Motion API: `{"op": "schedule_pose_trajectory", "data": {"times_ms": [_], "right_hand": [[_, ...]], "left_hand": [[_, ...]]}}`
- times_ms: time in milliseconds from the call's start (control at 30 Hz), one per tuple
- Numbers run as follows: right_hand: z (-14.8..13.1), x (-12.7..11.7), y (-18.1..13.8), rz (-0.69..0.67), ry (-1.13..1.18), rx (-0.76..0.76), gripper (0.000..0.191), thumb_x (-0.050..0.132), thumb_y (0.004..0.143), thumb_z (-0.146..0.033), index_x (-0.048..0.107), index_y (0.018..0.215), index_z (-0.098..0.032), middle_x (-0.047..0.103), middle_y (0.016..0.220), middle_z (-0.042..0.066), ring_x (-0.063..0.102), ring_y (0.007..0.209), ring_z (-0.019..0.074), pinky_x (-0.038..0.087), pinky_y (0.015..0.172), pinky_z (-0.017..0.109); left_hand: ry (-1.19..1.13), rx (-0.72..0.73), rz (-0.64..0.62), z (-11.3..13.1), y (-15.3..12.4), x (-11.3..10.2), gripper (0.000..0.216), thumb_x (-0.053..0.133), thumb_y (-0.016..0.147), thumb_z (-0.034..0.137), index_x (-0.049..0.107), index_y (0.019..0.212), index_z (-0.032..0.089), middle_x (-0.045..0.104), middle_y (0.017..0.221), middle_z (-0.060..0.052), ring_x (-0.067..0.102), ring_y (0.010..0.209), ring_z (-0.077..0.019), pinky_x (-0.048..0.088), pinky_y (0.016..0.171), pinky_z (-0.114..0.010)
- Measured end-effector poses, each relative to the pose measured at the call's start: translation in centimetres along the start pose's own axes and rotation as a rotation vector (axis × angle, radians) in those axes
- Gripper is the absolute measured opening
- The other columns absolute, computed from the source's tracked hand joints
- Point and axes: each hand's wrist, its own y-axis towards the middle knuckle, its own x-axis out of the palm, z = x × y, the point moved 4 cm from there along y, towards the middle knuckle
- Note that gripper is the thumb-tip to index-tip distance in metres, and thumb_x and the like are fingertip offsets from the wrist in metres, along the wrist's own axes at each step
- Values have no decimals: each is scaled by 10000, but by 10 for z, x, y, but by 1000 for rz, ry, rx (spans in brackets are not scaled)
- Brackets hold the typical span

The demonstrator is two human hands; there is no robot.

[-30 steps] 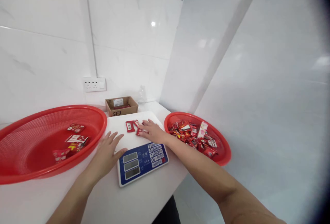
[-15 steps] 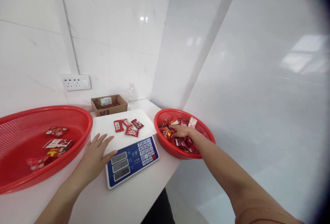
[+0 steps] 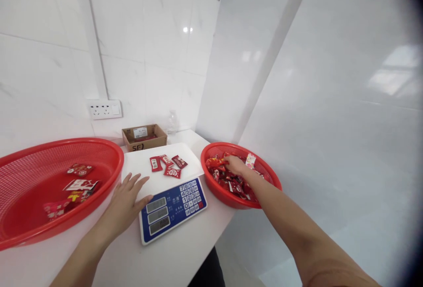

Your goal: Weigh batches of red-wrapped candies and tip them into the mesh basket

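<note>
My right hand (image 3: pixel 235 165) is down in the smaller red basket (image 3: pixel 276 182), its fingers curled together on a red candy packet (image 3: pixel 215 163); the fingertips are partly hidden. Many red wrapped candies (image 3: pixel 235 186) lie around it. My left hand (image 3: pixel 128 199) is open, fingers spread, at the left edge of the digital scale (image 3: pixel 175 210), with its thumb by the displays. On the scale's white pan (image 3: pixel 137 168) lie several small red candy packets (image 3: pixel 172 171), apart from both hands.
A large red basket (image 3: pixel 117 150) with a few colourful packets (image 3: pixel 81 185) stands at left. Behind the scale are a small cardboard box (image 3: pixel 145 139) and a clear plastic bottle (image 3: pixel 172 122). A wall socket (image 3: pixel 105 109) is above. Walls close off the back and right.
My right hand's fingers have drawn together on a red packet and shifted slightly within the basket. My left hand stays spread by the scale. The whole view has shifted a little.
</note>
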Motion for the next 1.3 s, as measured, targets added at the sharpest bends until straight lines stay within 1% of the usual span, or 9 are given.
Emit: {"op": "schedule_pose_trajectory", "data": {"times_ms": [200, 333, 500, 700, 800, 933, 1100, 1200, 1300], "right_hand": [[14, -33, -1, 160, 121, 93, 125, 527, 800, -160, 644, 760, -138, 659, 791, 66, 599, 789, 183, 430, 677, 256], [1, -48, -6, 200, 272, 84, 167, 494, 791, -220, 618, 702, -151, 626, 622, 22, 585, 625, 158, 395, 547, 230], [-54, -45, -3, 113, 488, -50, 226, 465, 827, -342, 594, 791, -161, 618, 595, -10, 586, 523, 116, 396, 469, 188], [-143, -34, 4, 58, 531, -212, 165, 565, 762, -296, 560, 658, -167, 597, 553, -16, 571, 485, 97, 373, 456, 173], [-174, -31, 5, 55, 506, -278, 188, 632, 716, -299, 556, 598, -174, 591, 526, -18, 573, 511, 111, 378, 486, 186], [-191, -32, 8, 85, 512, -315, 157, 602, 755, -306, 606, 675, -171, 631, 598, 1, 590, 556, 124, 410, 531, 205], [-185, -30, 15, 151, 558, -318, 267, 542, 813, -326, 629, 1017, -176, 687, 914, 54, 638, 739, 153, 476, 685, 258], [-176, -25, 17, 218, 573, -303, 403, 599, 770, -256, 573, 1160, -160, 619, 1141, 115, 623, 896, 202, 460, 833, 341], [-167, -18, 5, 286, 619, -296, 407, 555, 793, -209, 542, 1197, -166, 569, 1223, 119, 603, 961, 202, 465, 856, 351]], "left_hand": [[2, 17, 20, -3, 0, 4, 523, 407, 838, 468, 478, 1277, 194, 420, 1389, -112, 234, 1341, -320, 254, 1046, -522], [-12, 15, 30, -2, 0, 4, 514, 402, 841, 477, 479, 1272, 207, 419, 1389, -105, 227, 1344, -317, 251, 1045, -525], [-26, -9, 3, 1, -2, 1, 500, 438, 841, 443, 467, 1281, 207, 402, 1402, -109, 208, 1352, -310, 239, 1051, -526], [-46, 18, 57, -2, -5, -1, 493, 440, 852, 458, 450, 1290, 232, 398, 1405, -97, 209, 1352, -303, 229, 1059, -527], [-51, 7, 64, -2, -6, -3, 487, 457, 848, 451, 456, 1284, 234, 400, 1402, -103, 213, 1350, -307, 239, 1054, -527], [-45, 12, 75, -2, -6, -6, 487, 453, 852, 451, 455, 1284, 227, 396, 1404, -108, 207, 1351, -311, 234, 1057, -524], [-47, 11, 60, -3, -6, -5, 493, 444, 855, 459, 437, 1297, 241, 387, 1412, -99, 195, 1355, -315, 234, 1053, -531], [-51, -5, 36, -2, -6, -6, 492, 446, 855, 454, 437, 1298, 239, 376, 1420, -100, 179, 1359, -314, 223, 1058, -531], [-57, -18, 26, 0, -7, -9, 491, 442, 858, 450, 434, 1301, 237, 372, 1423, -99, 169, 1362, -311, 213, 1063, -531]]}}
